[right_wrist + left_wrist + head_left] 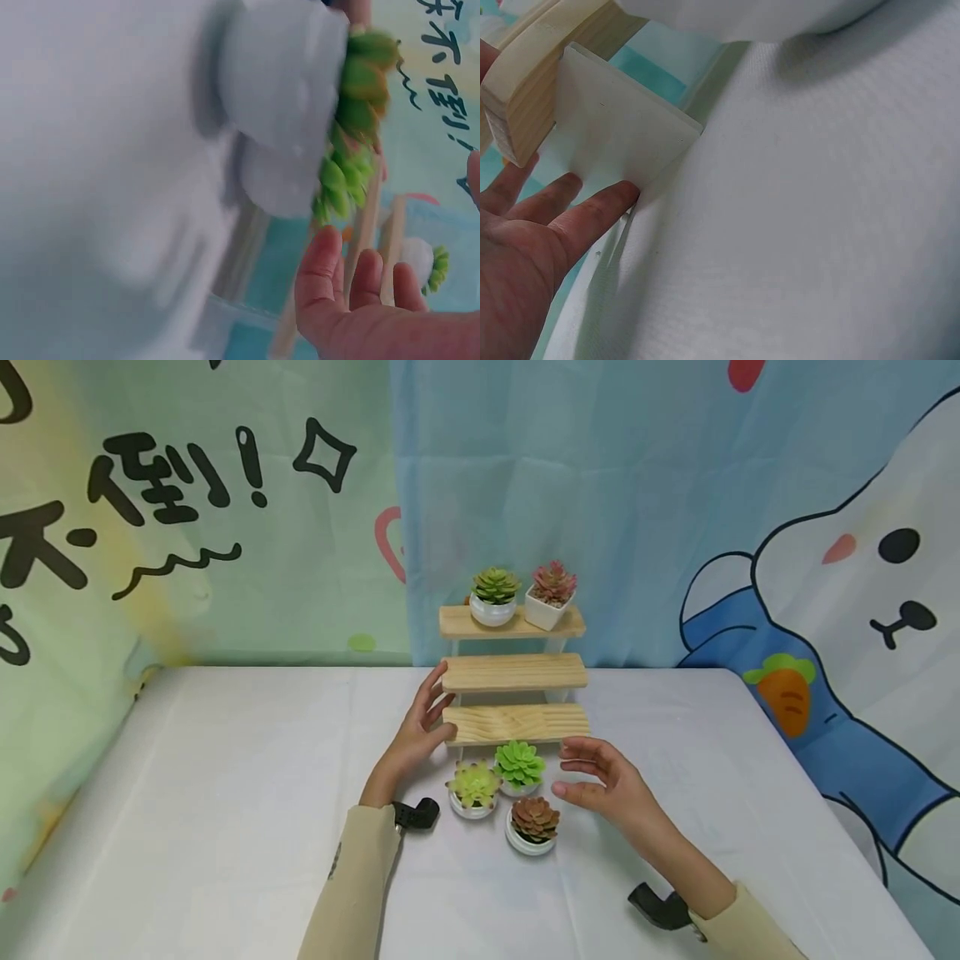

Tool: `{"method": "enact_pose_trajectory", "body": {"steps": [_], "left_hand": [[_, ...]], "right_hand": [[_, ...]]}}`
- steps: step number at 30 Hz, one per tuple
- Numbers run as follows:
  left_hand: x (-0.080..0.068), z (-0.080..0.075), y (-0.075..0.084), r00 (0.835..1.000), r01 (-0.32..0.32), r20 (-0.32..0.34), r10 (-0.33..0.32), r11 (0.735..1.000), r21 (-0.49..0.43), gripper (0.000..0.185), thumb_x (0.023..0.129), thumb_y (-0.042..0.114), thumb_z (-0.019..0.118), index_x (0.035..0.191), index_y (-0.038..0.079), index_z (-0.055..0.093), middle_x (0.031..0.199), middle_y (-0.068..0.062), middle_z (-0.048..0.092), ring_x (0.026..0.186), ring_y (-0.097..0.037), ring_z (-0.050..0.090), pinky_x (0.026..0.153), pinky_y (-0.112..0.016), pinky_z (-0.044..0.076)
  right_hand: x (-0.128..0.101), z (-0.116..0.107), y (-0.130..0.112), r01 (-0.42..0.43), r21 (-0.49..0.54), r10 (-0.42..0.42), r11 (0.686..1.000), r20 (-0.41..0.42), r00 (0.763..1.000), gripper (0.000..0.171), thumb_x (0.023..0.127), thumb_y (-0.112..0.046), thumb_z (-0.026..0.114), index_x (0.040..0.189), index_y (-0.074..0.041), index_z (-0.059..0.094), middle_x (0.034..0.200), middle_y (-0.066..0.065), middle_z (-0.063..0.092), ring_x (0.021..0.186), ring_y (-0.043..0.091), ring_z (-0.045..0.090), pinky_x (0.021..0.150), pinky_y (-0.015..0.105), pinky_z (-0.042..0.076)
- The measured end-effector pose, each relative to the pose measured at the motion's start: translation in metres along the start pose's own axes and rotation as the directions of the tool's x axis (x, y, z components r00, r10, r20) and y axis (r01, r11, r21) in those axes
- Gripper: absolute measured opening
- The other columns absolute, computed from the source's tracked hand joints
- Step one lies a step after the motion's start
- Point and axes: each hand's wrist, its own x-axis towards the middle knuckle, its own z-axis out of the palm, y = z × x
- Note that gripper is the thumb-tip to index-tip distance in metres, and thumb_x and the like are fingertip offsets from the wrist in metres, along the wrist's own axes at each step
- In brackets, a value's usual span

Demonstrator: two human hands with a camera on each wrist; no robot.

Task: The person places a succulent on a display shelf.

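A three-tier wooden plant stand (516, 672) with white side panels stands on the table. My left hand (420, 727) is at its left end, and in the left wrist view the outstretched fingers (592, 214) rest against a white side panel (622, 120). To the right of the lowest board, my right hand (603, 777) hovers with relaxed fingers and holds nothing. Nearest to it is a bright green potted succulent (519, 765) in front of the stand. Beside that are a yellow-green potted succulent (474, 787) and a brown potted succulent (533, 822), all in white pots.
On the top board sit a green succulent in a round white pot (494, 597) and a pink one in a square white pot (551, 596). A white cloth covers the table (247, 810). Behind it hangs a printed curtain (600, 485). Black wrist cameras sit on both wrists.
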Motion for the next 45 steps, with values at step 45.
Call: {"method": "enact_pose_trajectory", "body": {"steps": [45], "left_hand": [[0.007,-0.006,-0.027,1.0,0.026,-0.014,-0.026,1.0,0.002,0.091,0.083,-0.013,0.047,0.159,0.021,0.01,0.16,-0.017,0.015,0.146,-0.036,0.021,0.11,-0.054,0.033]], "right_hand": [[-0.016,0.02,0.034,0.13,-0.21,-0.059,0.969,0.314,0.947,0.068,0.077,-0.018,0.083,0.134,0.003,0.051,0.13,0.023,0.055,0.116,0.034,0.054,0.087,0.031,0.051]]}}
